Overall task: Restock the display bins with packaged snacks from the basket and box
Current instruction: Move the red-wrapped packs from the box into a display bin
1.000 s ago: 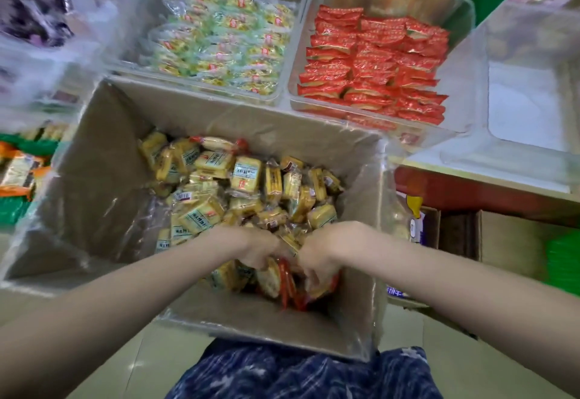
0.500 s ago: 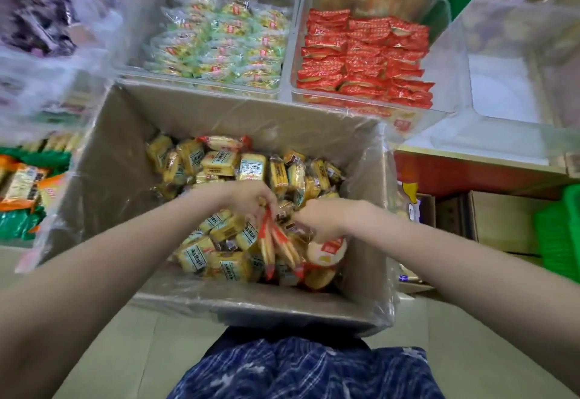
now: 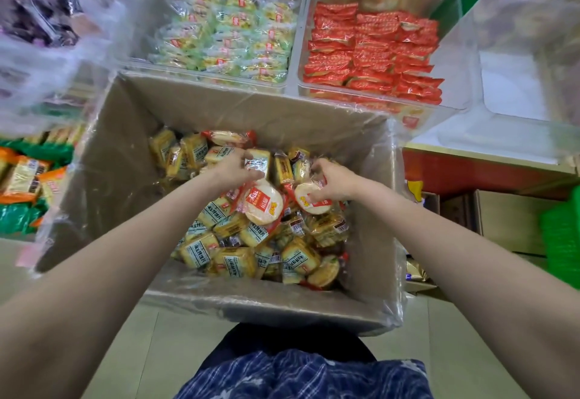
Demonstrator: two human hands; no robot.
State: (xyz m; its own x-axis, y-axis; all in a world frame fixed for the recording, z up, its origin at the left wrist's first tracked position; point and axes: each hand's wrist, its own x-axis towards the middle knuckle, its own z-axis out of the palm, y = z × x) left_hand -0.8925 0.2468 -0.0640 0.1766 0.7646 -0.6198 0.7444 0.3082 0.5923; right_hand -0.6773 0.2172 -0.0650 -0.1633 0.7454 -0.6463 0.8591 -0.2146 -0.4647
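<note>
Left hand [image 3: 233, 169]: fingers curled, gripping round rice-cracker packets [image 3: 263, 205] over the box [image 3: 119, 160] centre. Right hand [image 3: 329, 180]: pinching another round packet [image 3: 310, 199].

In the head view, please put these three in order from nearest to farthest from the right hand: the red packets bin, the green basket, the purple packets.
From the right hand:
1. Red packets bin, on the shelf just beyond the hand.
2. Green basket, at the far right edge.
3. Purple packets, at the top left corner.
</note>
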